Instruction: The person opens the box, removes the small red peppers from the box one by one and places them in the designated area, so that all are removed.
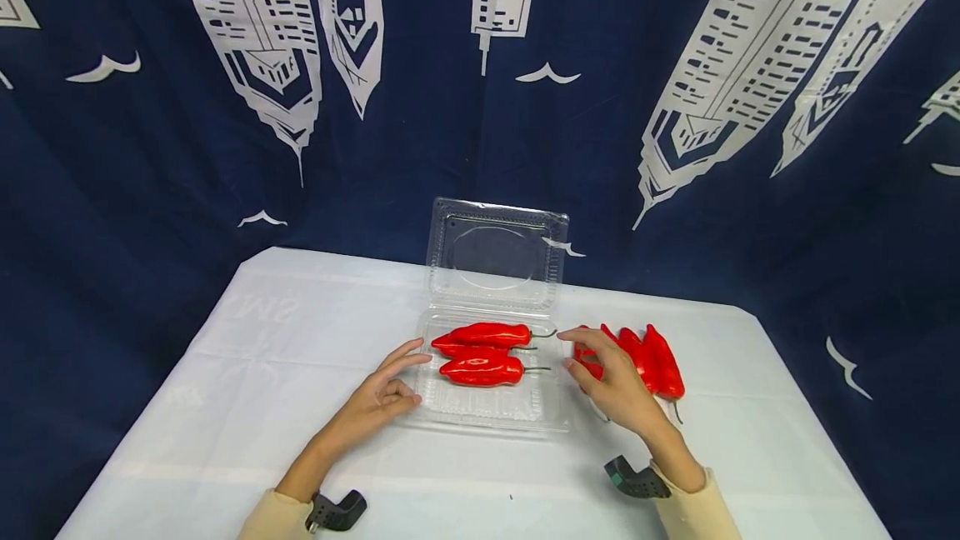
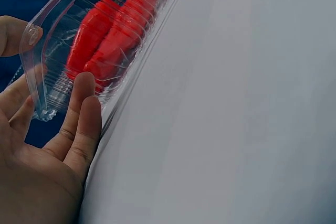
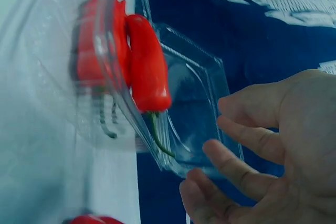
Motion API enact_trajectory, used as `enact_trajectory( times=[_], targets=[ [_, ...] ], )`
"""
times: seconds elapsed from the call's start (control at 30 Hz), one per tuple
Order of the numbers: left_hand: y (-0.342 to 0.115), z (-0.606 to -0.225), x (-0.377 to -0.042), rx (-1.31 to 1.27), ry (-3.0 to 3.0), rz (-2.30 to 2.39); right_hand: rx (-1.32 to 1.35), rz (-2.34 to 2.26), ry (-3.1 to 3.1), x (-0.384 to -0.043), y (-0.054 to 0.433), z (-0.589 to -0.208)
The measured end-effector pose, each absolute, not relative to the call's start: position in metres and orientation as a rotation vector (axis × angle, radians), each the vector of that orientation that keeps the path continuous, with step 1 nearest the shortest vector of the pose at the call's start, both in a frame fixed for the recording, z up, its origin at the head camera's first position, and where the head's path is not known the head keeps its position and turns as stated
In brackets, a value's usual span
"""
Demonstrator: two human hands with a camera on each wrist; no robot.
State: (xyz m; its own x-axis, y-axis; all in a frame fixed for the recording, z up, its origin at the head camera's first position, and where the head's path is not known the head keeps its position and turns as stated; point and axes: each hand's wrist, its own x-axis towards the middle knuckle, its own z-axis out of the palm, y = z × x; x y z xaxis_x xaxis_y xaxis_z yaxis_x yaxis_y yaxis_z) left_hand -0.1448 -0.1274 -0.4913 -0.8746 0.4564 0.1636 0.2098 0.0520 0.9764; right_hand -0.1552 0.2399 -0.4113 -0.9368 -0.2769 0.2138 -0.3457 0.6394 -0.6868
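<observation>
A clear plastic hinged box lies on the white table with its lid up at the back. Three red peppers lie side by side inside, green stems pointing right. At the box's left end is my left hand, two fingers stretched along the edge; in the left wrist view a fingertip meets the clear rim and other fingers lie along the outer wall. Just off the right end, my right hand has its fingers spread and holds nothing. The right wrist view shows a pepper near these fingers.
Several loose red peppers lie right of the box, partly hidden behind my right hand. The raised lid leans toward a dark blue curtain with white building prints. White cloth covers the table.
</observation>
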Motion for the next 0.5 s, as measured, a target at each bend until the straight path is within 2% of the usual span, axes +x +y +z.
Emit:
enact_trajectory(
  times=[0.5],
  targets=[
    [-0.127, -0.492, -0.144, 0.689, 2.138, 1.917, 0.875, 1.263, -2.676, -0.16, 0.207, -0.412]
  ],
)
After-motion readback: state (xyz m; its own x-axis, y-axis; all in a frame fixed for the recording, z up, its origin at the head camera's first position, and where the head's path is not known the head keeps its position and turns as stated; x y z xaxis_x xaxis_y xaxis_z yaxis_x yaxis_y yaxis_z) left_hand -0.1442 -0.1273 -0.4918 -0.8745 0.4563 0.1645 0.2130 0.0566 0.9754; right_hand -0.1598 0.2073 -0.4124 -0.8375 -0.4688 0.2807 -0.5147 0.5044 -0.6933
